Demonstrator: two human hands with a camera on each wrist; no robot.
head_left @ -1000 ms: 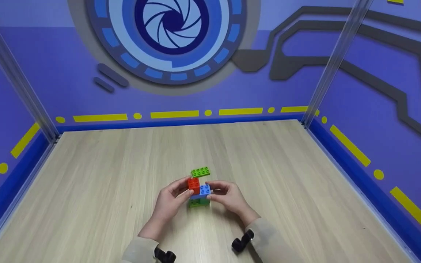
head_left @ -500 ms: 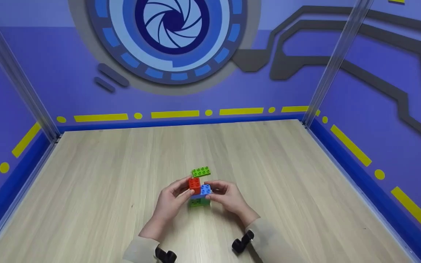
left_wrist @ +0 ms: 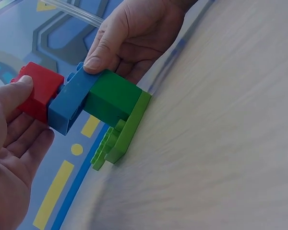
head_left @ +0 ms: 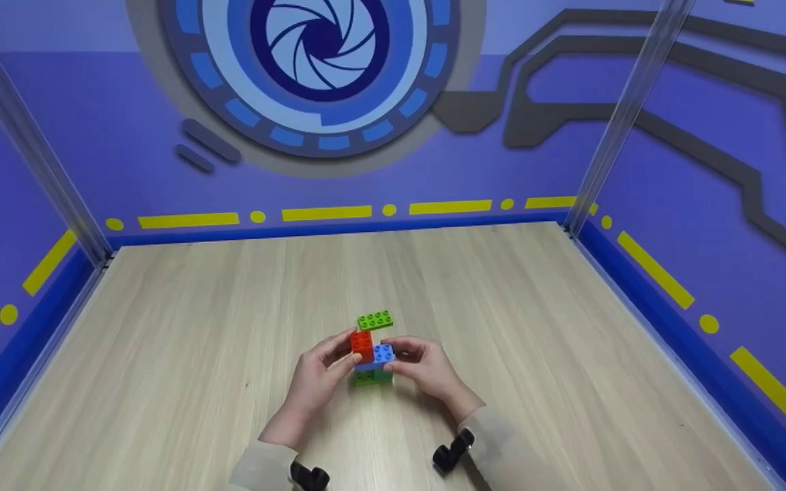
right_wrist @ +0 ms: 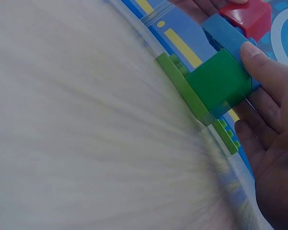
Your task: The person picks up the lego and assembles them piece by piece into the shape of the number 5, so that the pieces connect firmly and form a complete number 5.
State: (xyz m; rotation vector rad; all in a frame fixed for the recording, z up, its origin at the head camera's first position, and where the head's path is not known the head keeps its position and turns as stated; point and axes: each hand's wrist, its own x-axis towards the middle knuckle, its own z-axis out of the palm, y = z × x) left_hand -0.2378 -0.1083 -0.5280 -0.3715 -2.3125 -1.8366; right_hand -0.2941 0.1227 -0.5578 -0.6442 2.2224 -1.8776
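Left hand (head_left: pixel 319 372) pinches red brick (head_left: pixel 361 346), right hand (head_left: pixel 432 369) pinches blue brick (head_left: pixel 383 353). Blue brick overhangs green brick (left_wrist: pixel 114 96) on red's side; pressing hard there could lever it loose.

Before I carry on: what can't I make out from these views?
Head: dark green brick, mostly hidden under the blue brick.
Left wrist: left hand, cut off by the left edge.
Left wrist: far lime-green plate, partly hidden behind the base plate.
Right wrist: tabletop grain, lost to blur.
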